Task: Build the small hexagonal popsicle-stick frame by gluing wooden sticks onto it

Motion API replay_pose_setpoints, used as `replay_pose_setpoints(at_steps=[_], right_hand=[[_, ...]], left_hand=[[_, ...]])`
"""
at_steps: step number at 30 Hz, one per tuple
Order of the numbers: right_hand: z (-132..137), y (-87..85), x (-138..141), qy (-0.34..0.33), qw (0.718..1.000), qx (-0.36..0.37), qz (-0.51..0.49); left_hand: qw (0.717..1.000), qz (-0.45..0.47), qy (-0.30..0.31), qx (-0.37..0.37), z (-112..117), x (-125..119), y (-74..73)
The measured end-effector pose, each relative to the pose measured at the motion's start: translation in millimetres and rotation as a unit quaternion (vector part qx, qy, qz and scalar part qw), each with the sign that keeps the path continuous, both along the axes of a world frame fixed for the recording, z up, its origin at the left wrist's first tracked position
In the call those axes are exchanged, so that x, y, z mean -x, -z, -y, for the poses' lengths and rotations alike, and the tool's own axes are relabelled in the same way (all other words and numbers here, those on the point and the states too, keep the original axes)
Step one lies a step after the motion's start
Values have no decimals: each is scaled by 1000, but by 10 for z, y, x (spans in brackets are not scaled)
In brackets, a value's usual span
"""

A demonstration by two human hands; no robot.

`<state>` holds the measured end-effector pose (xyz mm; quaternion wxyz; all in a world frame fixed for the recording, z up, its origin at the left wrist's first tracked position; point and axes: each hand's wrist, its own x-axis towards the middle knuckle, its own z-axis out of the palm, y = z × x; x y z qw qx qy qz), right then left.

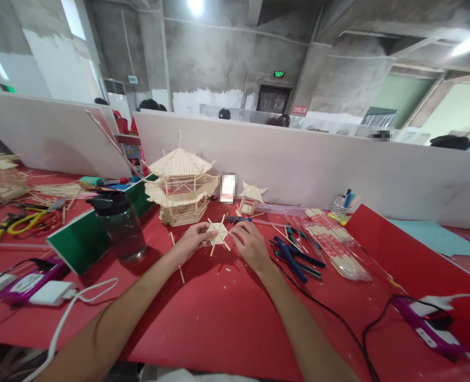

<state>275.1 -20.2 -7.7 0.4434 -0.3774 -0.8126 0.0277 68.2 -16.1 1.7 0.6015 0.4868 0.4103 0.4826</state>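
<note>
A small hexagonal frame of wooden sticks (pixel 218 234), with stick ends poking out around it, is in front of me. My left hand (pixel 193 243) grips its left edge between thumb and fingers. At the right side of the frame is my right hand (pixel 251 245), its fingers curled together; whatever they pinch is too small or hidden to make out. Behind the frame stands a large two-tiered stick pavilion (pixel 181 185). A smaller stick pavilion (pixel 252 197) is farther right. Loose sticks (pixel 176 257) lie beside my left hand.
A dark water bottle (pixel 121 228) and green board (pixel 81 241) stand left. Blue-handled pliers (pixel 293 257), a glue gun (pixel 238 219) and bagged sticks (pixel 336 241) lie right. Purple power strips (pixel 32 281) with cables flank the red table (pixel 211 329). A white partition (pixel 298 159) borders the back.
</note>
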Motion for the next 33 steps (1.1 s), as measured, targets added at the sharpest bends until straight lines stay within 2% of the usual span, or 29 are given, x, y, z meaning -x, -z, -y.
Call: replay_pose_setpoints(at_steps=[6, 10, 13, 17, 20, 24, 28, 33], right_hand=[[-27, 5, -10, -20, 999, 13, -43], [-29, -7, -15, 22, 998, 1, -62], [-42, -18, -25, 30, 997, 33, -65], [-82, 34, -57, 39, 993, 109, 13], [-99, 103, -85, 54, 979, 169, 103], [-99, 141, -121, 64, 965, 203, 156], [-136, 122, -167, 58, 973, 182, 132], [-211, 95, -208, 42, 984, 169, 40]], left_hand=[[999, 18, -26, -11, -56, 18, 46], [996, 59, -67, -21, -78, 37, 20], [993, 83, -79, -15, -83, 53, -15], [987, 126, -98, -9, -80, 53, -47], [981, 159, -114, 1, -80, 44, -61], [978, 168, -126, 4, -81, 47, -72], [981, 164, -106, 4, -70, 52, -81], [985, 150, -88, 0, -70, 51, -53]])
